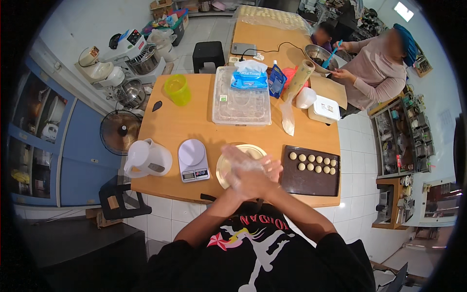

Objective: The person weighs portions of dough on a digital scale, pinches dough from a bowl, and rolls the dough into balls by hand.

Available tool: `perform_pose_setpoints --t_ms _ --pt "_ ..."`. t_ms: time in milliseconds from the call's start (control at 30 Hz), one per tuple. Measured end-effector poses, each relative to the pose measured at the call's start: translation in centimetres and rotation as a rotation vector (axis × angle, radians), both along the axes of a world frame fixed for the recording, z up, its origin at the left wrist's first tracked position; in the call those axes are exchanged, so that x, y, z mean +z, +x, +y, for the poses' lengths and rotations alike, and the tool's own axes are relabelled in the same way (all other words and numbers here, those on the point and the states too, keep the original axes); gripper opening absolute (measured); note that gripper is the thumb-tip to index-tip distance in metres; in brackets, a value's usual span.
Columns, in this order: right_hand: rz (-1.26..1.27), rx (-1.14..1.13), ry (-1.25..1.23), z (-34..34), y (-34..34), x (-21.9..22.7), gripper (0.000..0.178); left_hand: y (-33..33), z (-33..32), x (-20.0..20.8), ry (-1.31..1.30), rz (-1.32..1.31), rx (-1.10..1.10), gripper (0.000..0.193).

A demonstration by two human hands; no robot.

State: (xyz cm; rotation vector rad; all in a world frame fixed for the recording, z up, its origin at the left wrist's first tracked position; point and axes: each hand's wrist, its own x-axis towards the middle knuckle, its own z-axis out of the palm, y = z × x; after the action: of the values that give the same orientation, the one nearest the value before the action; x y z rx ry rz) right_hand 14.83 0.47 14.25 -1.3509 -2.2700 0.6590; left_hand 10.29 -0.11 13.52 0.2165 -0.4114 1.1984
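Note:
My hands are pressed palm to palm above a round cream-coloured bowl or plate (223, 175), wrists crossing. On top, my right hand (238, 165) is blurred, looks floury, and points its fingers to the upper left. Underneath is my left hand (273, 169), its fingers showing at the right. Whatever lies between the palms is hidden. Pale lumps inside the round dish are partly covered by my hands. To the right, a dark baking tray (310, 184) carries two rows of small round dough balls (310, 167). A white kitchen scale (193, 158) stands to the left.
A white jug (154, 158) and a yellow-green cup (178, 90) stand left. Behind are a clear lidded box (242, 109) with a tissue pack (249, 78), a film roll (299, 80) and a white tub (324, 110). A co-worker (374, 68) stirs a metal bowl (321, 56), another person beside them.

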Motion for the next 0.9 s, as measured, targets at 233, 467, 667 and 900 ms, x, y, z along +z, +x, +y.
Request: perform_pose_setpoints --t_ms 233,467,667,900 --pt "-0.292 -0.159 -0.140 0.8 1.9 0.8 0.072 -4.2 -2.1 -2.7 -0.531 0.409 -0.256 0.088" --pt "0.296 0.021 -0.137 2.0 3.3 1.7 0.068 -4.8 -0.3 -1.7 -0.600 0.407 -0.336 0.090" --pt "0.095 0.200 -0.119 -0.7 -0.4 2.5 0.062 -3.5 0.5 -6.0 -0.265 0.319 -0.239 0.089" --pt "-0.199 -0.117 -0.021 1.4 1.1 0.6 0.067 -3.4 -1.0 -2.9 -0.462 0.425 -0.249 0.091"
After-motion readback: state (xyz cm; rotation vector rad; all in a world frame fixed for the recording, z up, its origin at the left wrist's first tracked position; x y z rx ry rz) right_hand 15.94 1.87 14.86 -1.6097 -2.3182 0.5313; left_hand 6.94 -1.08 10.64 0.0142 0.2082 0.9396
